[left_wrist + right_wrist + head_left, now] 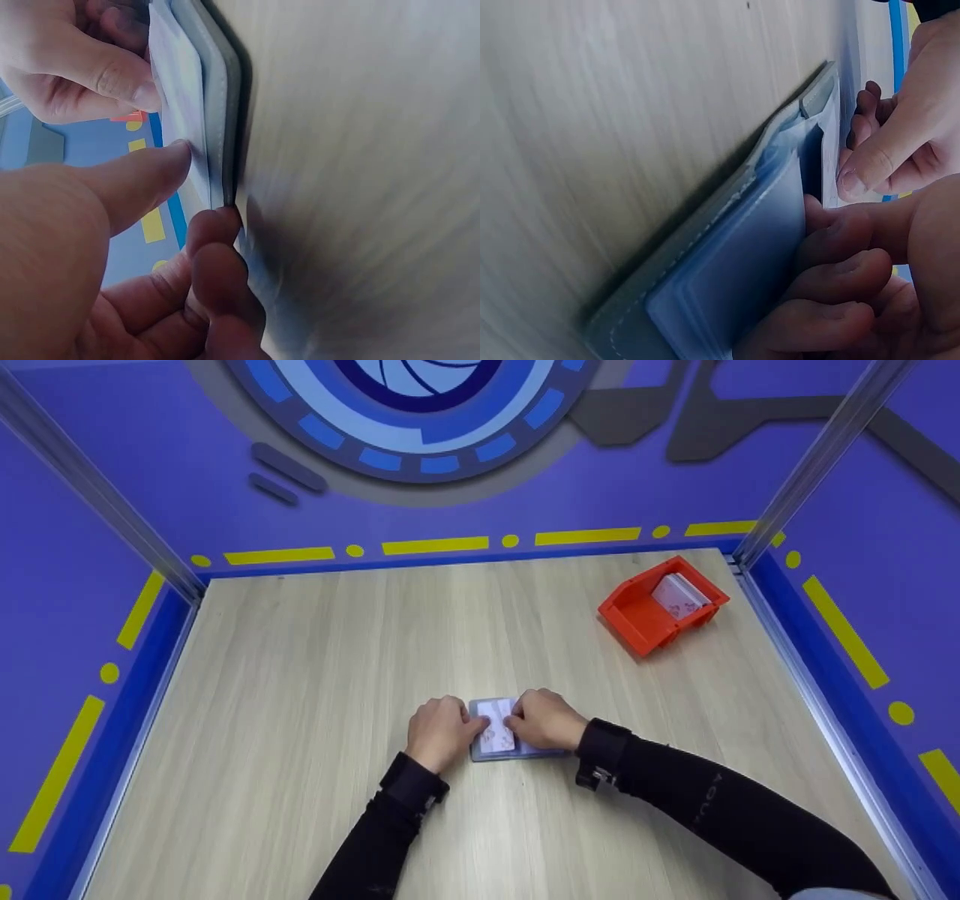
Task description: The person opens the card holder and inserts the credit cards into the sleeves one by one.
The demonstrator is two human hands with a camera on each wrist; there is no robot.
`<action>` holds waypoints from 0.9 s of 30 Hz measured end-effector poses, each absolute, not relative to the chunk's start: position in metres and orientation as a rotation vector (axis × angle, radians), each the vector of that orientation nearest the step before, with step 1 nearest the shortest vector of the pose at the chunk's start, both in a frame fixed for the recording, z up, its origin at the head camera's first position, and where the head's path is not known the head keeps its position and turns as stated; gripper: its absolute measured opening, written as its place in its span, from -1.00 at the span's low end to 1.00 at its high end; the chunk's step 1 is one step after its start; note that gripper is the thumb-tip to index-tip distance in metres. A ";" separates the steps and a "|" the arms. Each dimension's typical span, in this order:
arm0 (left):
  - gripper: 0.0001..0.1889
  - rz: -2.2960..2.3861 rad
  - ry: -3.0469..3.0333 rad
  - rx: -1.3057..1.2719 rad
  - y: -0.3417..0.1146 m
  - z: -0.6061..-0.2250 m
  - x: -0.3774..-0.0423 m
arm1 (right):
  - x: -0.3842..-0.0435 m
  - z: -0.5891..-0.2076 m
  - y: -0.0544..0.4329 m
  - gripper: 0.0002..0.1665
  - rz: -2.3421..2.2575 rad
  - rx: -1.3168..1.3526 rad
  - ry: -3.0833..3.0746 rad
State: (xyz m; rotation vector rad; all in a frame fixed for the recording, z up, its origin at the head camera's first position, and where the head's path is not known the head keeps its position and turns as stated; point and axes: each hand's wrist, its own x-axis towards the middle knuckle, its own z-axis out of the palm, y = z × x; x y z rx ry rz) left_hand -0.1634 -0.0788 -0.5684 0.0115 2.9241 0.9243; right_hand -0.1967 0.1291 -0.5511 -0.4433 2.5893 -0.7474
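A grey card holder (534, 755) with stitched edges lies spread on the table, a pale printed card (496, 727) on its left side. My left hand (441, 731) grips the holder's left edge, its thumb on the card's face and its fingers curled at the rim in the left wrist view. My right hand (547, 718) pinches the card's right edge between thumb and index finger. Its other fingers are curled over the clear plastic sleeves (735, 262) on the right side. In the right wrist view the card (830, 150) stands slightly raised from the holder (634, 326).
An orange open-front bin (637, 622) holding a stack of similar cards (681, 596) stands at the table's back right. Purple panels (450, 521) with yellow marks enclose the wooden table (315, 675) at the back and sides.
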 end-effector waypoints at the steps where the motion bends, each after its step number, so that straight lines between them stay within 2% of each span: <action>1: -0.54 0.924 2.926 0.009 -0.079 -0.568 -0.163 | -0.197 -0.551 0.128 -0.52 -0.745 -0.441 2.594; 20: -0.53 0.885 2.953 -0.039 -0.077 -0.571 -0.164 | -0.205 -0.544 0.138 -0.53 -0.758 -0.454 2.622; 27: -0.51 0.863 2.965 -0.034 -0.078 -0.571 -0.165 | -0.218 -0.531 0.154 -0.62 -0.797 -0.415 2.645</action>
